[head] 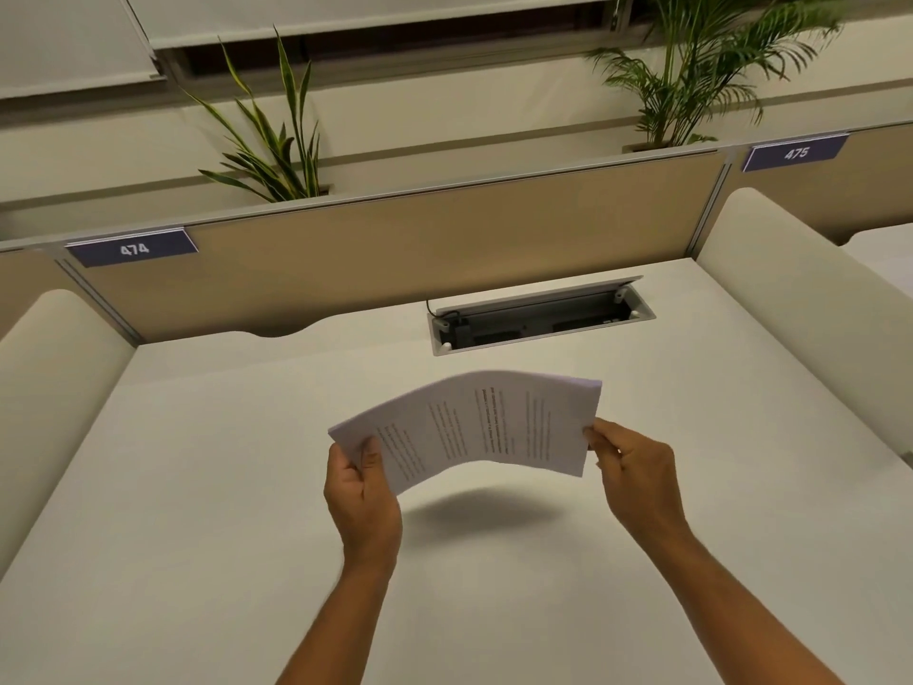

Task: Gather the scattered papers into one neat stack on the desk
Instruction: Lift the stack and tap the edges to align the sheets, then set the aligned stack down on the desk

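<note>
**Papers held above the desk in both hands**

A white desk [207,487] fills the view, closed in by a tan partition [444,239] at 12 o'clock and padded cream side panels at 9 and 3 o'clock. A cable tray [541,318] with its lid raised is sunk into the desk at about 1 o'clock, near the partition. Number plates reading 474 [132,248] and 475 [795,152] sit on the partition at 10 and 2 o'clock, with two potted plants behind it.

At the centre, a bundle of printed papers [474,427] is held clear of the desk, bowed upward in the middle, its shadow on the surface below. The left hand [363,491] pinches its end at 9 o'clock, thumb on top. The right hand [635,474] grips the opposite end at 3 o'clock with fingers closed on the edge.
</note>
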A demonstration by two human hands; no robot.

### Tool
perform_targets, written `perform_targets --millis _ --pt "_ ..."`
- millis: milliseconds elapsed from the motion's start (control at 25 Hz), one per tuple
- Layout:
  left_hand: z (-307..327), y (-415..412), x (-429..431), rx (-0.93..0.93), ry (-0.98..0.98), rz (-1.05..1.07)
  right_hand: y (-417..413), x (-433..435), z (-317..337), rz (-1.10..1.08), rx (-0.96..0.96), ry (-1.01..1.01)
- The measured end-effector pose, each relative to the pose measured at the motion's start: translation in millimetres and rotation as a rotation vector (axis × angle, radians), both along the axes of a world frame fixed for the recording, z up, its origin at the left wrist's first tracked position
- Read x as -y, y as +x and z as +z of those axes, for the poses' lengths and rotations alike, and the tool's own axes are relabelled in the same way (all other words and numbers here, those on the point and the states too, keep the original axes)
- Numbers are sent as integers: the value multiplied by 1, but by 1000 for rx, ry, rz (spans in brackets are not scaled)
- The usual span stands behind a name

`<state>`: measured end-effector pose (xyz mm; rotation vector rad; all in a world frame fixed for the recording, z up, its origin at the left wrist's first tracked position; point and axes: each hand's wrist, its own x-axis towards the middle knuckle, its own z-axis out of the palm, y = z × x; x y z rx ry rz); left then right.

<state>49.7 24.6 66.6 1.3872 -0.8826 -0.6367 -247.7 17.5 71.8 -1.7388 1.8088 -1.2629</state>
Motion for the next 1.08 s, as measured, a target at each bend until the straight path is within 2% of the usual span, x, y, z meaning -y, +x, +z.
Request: perform_targets --millis 200,360,520,640,720,880,960,1080 --pt "-40 -4 -11 7 217 -70 5 -11 -41 31 -45 132" --pt "-50 -1 -12 41 276 -91 3 -12 -44 36 -10 166" --pt "-32 13 5 76 318 -73 6 -11 -22 151 241 248" --pt "-18 25 18 100 590 61 15 -11 -10 154 421 313" --pt "-14 26 15 -29 715 79 26 -13 -6 119 525 348" --pt "-10 3 -11 -600 588 25 53 -26 -8 15 605 369" --pt "-6 -8 -20 -748 531 -29 69 -37 -12 -18 561 360" --pt "1 -18 -28 -878 575 -26 93 -56 -17 -1 515 320"
